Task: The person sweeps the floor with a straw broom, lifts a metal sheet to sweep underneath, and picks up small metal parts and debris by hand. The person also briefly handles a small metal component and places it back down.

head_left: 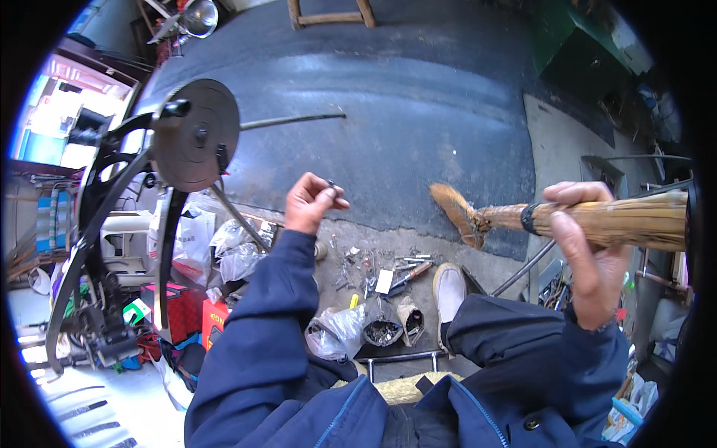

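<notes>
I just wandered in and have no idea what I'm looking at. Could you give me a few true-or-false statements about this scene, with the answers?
1. The right hand grips a straw broom. True.
2. The left hand lies flat on the floor. False: it is raised, thumb and fingers pinched around a small dark piece, too small to identify.
3. A light-coloured shoe shows to the right of a white card. True.
4. The dark round disc stands on the person's right. False: it stands on the left.
5. Both sleeves are bright yellow. False: they are dark blue.
</notes>
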Available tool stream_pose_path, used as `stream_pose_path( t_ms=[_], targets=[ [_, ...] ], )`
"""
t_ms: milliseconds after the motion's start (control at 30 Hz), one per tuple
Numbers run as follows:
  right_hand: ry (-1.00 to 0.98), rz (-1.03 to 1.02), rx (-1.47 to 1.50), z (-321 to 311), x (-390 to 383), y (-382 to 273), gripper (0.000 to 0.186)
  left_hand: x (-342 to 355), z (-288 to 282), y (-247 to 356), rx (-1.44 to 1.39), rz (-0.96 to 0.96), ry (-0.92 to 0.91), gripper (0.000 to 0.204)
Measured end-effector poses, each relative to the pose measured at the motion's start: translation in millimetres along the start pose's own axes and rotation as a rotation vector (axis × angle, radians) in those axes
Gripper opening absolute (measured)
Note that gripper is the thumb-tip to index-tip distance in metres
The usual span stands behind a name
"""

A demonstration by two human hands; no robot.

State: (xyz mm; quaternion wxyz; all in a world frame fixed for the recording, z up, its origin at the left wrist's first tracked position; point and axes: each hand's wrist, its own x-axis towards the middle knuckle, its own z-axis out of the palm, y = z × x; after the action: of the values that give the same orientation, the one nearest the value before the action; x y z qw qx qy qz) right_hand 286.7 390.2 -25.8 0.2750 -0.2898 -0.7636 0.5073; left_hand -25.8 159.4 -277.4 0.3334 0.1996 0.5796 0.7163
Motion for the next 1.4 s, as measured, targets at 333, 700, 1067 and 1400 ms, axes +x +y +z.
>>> stream_pose_path(
  t_ms=[333, 700, 1067, 1400],
  targets=[
    [-0.841, -0.052, -0.134, -38, -15, 10, 0.040, -157, 104, 122, 0.396, 0.384, 0.007, 0.020],
    [-0.888, 0.308, 0.094, 5, -58, -16, 0.029, -203, 137, 115, 0.602, 0.922, -0.124, 0.034],
    [-0.912, 0.177, 0.158, 69, -61, -2, 0.019, -203, 141, 99, 0.431, 0.690, -0.118, 0.034],
    [-0.893, 0.254, 0.172, 75, -56, 11, 0.015, -197, 144, 98, 0.359, 0.466, -0.020, 0.034]
  ],
)
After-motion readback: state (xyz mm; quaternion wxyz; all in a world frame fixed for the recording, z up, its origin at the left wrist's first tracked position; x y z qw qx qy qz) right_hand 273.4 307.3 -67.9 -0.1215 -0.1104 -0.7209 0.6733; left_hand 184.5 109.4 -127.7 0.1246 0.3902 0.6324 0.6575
